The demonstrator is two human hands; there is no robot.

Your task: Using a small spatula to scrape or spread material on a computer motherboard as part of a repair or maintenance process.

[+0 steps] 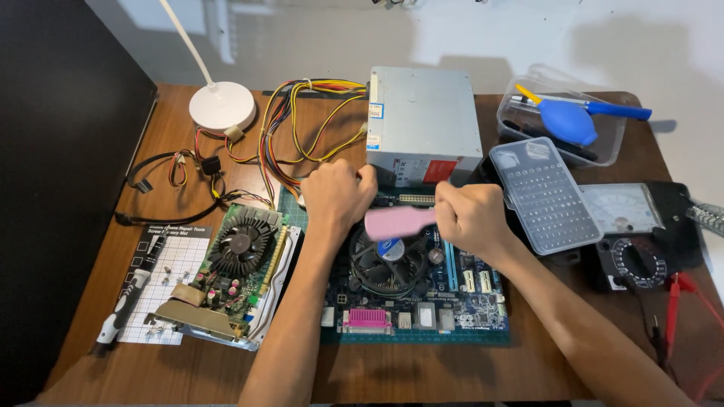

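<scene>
We have both hands over the far edge of the motherboard (422, 301), which lies flat on a green mat (290, 215) in the middle of the counter (226, 369). Our right hand (471, 218) has its fingers closed around the handle of a pink brush (398, 222), whose flat pink end points left and hangs just above the cooler fan (386, 264). Our left hand (339, 192) is curled into a loose fist at the far edge of the board, beside the brush tip; we cannot tell whether it holds anything or only steadies the board.

As for progress, we judge the work well under way. The board is already out and bare, and the graphics card (237, 267) lies apart to the left, partly on a white grid mat (170, 260) with a few loose screws (172, 275) and a screwdriver (124, 305). The grey power supply (422, 120) sits at the far side, its bundle of wires (294, 128) trailing left toward a white lamp base (221, 105). The cooler is still mounted on the board, and we cannot make out dust or tell how much has been brushed.

To the right a clear bit case (544, 196) leans over a multimeter (641, 241), and farther off a clear tray (558, 120) holds a blue blower (567, 120).
</scene>
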